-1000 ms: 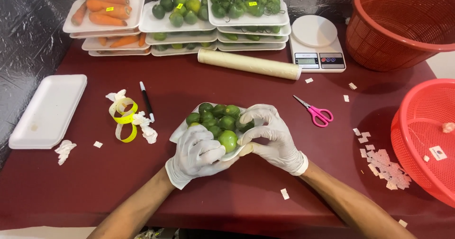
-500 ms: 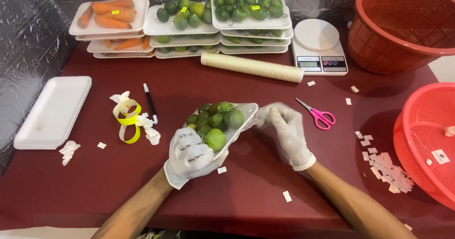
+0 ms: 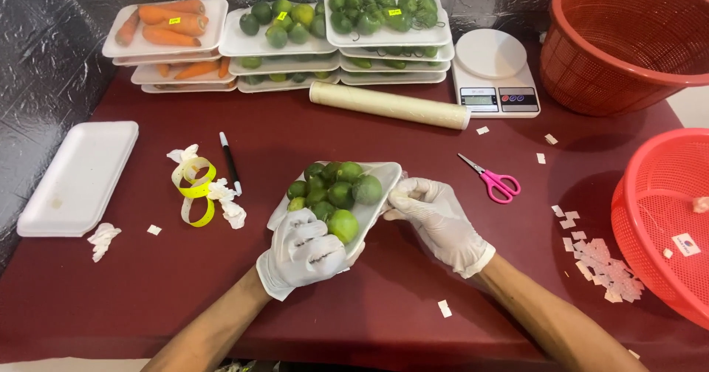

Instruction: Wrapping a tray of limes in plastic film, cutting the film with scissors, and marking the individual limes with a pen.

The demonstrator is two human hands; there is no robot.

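At table's near edge: left hand, white-gloved, closed around lower corner of white foam tray, fingers curled over rim beside a lime. Right hand, gloved too, fingertips pinched on tray's right edge, seemingly on clear film there; film itself too faint to confirm. Tray now lifted and tipped toward left, turned from a second ago, when cupped level between both palms; right hand shifted from under tray to its side. Probably wrap being drawn or tucked around one edge. Limes heaped, glossy, round, green to yellow-green, none spilled.

Beside, on dark red tabletop: curled yellow and white label backing, black pen, empty foam tray, matte. Pink-handled scissors; scattered white paper scraps. Red mesh baskets at right.

Farther: roll of cling film, white kitchen scale, stacked wrapped trays of carrots and limes against crinkled foil wall.
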